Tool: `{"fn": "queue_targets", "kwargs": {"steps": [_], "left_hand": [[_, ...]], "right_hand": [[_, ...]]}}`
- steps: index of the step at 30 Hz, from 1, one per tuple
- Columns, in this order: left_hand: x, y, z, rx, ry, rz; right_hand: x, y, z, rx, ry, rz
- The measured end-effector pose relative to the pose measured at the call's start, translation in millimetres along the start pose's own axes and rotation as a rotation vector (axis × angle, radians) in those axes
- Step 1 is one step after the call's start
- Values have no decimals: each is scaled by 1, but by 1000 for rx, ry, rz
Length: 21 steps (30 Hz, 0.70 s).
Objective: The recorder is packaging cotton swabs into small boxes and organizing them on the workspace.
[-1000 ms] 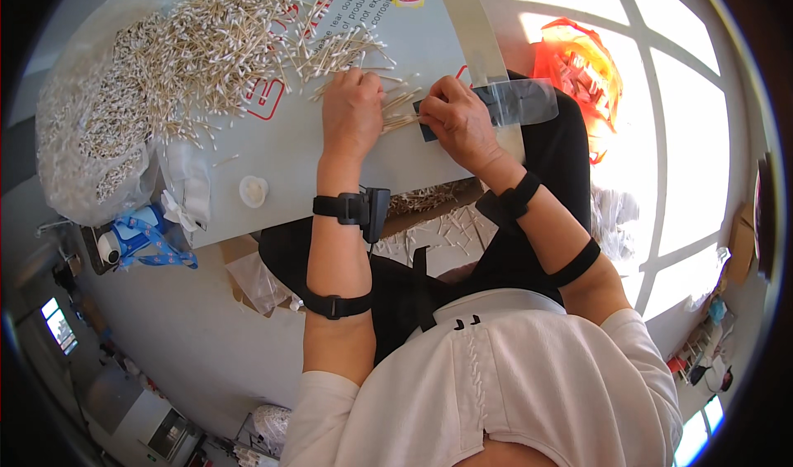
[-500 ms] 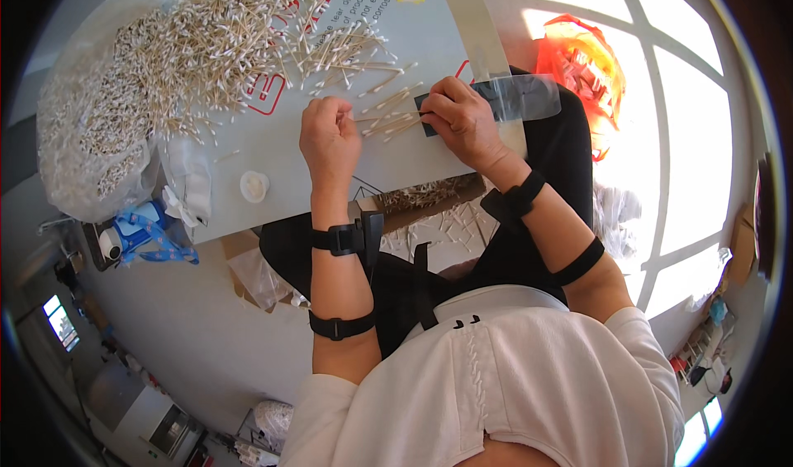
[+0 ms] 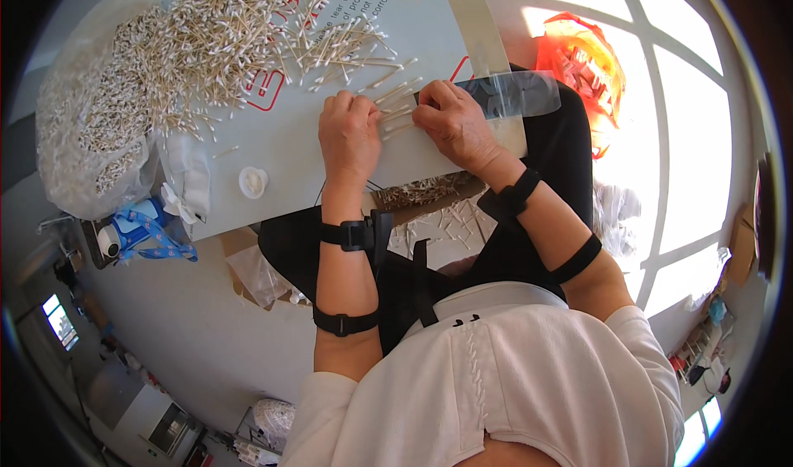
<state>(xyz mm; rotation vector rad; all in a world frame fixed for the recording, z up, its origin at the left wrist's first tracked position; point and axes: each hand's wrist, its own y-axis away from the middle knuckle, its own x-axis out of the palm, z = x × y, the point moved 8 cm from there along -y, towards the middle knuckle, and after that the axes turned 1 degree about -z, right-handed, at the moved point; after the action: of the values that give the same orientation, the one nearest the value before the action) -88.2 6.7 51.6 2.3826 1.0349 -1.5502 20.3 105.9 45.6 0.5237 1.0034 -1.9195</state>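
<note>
Several cotton swabs [image 3: 400,111] lie side by side on the table between my hands. My left hand [image 3: 350,132] is closed, its fingertips pinched at the left ends of these swabs. Opposite it, my right hand [image 3: 454,121] is closed at their other ends; its curled fingers hide exactly how many it holds. Under and beyond the right hand is a clear plastic sleeve [image 3: 529,95], stretching right past the table edge over my dark-clothed leg. A large heap of cotton swabs [image 3: 223,45] covers the far left, with loose ones spreading toward my hands.
A big clear bag [image 3: 62,149] of swabs sits at the left. Nearby are a small white cup [image 3: 253,183] and a blue-and-white object [image 3: 136,227] with a blue strap. Below the table edge, a box [image 3: 429,192] contains swabs. An orange-red bag [image 3: 582,74] stands right.
My left hand has moved right, closing the gap to the right hand and reaching the swabs' ends. The right hand has shifted slightly left, still closed.
</note>
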Motion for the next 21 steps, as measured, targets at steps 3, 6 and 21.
{"fn": "queue_targets", "kwargs": {"steps": [3, 6, 21], "left_hand": [[-5, -6, 2, 21, -4, -7], [-1, -15, -7, 116, -22, 59], [-17, 22, 28, -150, 1, -98]], "right_hand": [[-2, 4, 2, -18, 13, 23], [-10, 8, 10, -41, -9, -3], [1, 15, 13, -73, 34, 13]]}}
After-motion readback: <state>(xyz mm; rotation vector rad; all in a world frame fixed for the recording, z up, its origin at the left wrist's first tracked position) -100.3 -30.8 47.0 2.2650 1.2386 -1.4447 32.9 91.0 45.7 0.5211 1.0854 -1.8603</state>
